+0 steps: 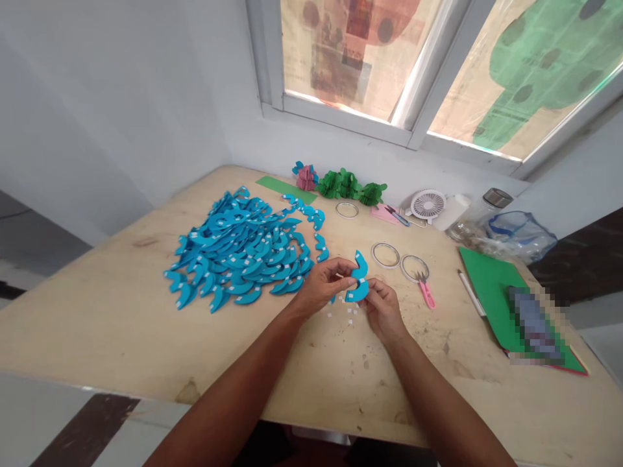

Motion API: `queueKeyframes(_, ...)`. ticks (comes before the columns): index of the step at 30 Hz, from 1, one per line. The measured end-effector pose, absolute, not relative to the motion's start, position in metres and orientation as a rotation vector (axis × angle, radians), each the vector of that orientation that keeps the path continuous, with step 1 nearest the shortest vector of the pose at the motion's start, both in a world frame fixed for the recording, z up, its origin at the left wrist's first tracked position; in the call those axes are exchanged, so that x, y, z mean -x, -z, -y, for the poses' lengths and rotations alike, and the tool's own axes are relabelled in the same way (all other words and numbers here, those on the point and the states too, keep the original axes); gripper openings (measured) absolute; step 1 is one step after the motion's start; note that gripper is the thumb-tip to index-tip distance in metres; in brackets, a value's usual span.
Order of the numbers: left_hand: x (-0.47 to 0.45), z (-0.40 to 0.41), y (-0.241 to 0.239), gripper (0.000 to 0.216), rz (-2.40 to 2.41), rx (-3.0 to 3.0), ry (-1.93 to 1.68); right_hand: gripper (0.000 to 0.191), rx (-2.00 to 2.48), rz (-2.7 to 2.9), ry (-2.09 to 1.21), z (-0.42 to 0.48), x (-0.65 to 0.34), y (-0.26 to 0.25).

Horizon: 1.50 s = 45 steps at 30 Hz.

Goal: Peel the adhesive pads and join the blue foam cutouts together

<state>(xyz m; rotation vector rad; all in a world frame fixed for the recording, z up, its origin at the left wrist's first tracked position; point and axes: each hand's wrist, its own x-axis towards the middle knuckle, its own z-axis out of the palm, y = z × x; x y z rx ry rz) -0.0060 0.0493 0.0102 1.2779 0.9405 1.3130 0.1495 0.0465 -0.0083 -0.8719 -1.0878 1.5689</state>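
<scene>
Between both hands, above the table's middle, is a curved blue paper piece (pixel 359 290) with a small white square on it. My left hand (pixel 325 283) pinches its left side with thumb and fingers. From the right, my right hand (pixel 384 306) has its fingertips closed at the lower right edge of the same piece. Small white squares (pixel 350 312) lie scattered on the table just under the hands. A large heap of similar blue paper pieces (pixel 243 243), many bearing white squares, spreads to the left. A few blue pieces (pixel 320 246) lie just behind my left hand.
Pink-handled thread snips (pixel 426 293) and silver rings (pixel 385 255) lie right of the hands. Green paper ornaments (pixel 346 184), a small white fan (pixel 427 205) and a glass bottle (pixel 479 211) line the back wall. Green sheets (pixel 487 285) with a white pen (pixel 471 292) are at right.
</scene>
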Motion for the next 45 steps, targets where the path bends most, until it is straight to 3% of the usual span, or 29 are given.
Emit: queueKeyframes(45, 0.014, -0.0511, -0.0112, 0.021, -1.057, -1.509, -1.262, 0.011, 0.878, 1.081, -1.585, -0.0444, -0.1486, 0.0032)
